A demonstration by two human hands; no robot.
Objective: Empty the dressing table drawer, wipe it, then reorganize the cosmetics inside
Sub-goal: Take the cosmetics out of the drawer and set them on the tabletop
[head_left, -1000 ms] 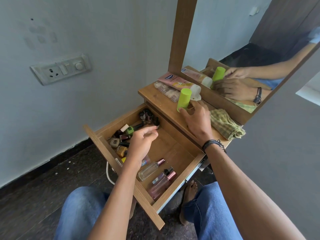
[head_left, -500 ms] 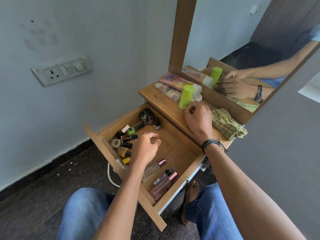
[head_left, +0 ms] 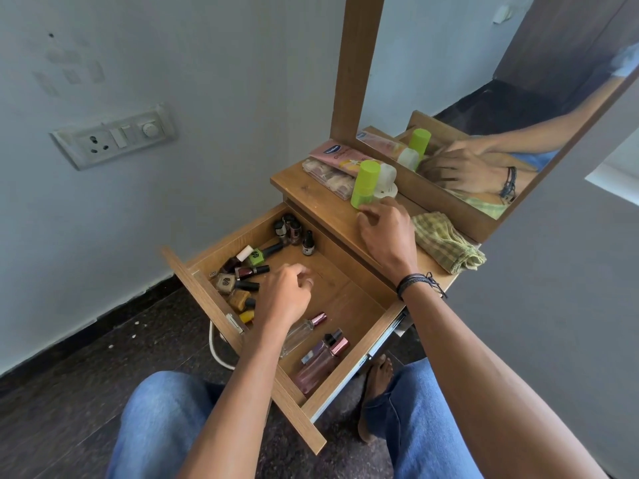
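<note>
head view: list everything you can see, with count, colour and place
wooden drawer: 1, brown, pulled open
small nail polish bottles: about a dozen, mixed colours, drawer's far-left part
slim glass spray bottles: 3, clear and pink, lying at drawer's near end
lime green cylindrical bottle: 1, upright on shelf
pink lotion tube: 1, lying on shelf
clear plastic case: 1, beside tube
checked cloth: 1, yellow-green, shelf's right end
mirror: 1, wood-framed
wall switchboard: 1, white
left hand: empty, over drawer
right hand: beside green bottle

In the open drawer (head_left: 359, 326), nail polish bottles (head_left: 242, 274) crowd the left and far corner, perfume bottles (head_left: 318, 357) lie near its front, and a cloth (head_left: 446, 242) rests on the desk (head_left: 311, 191) behind.
</note>
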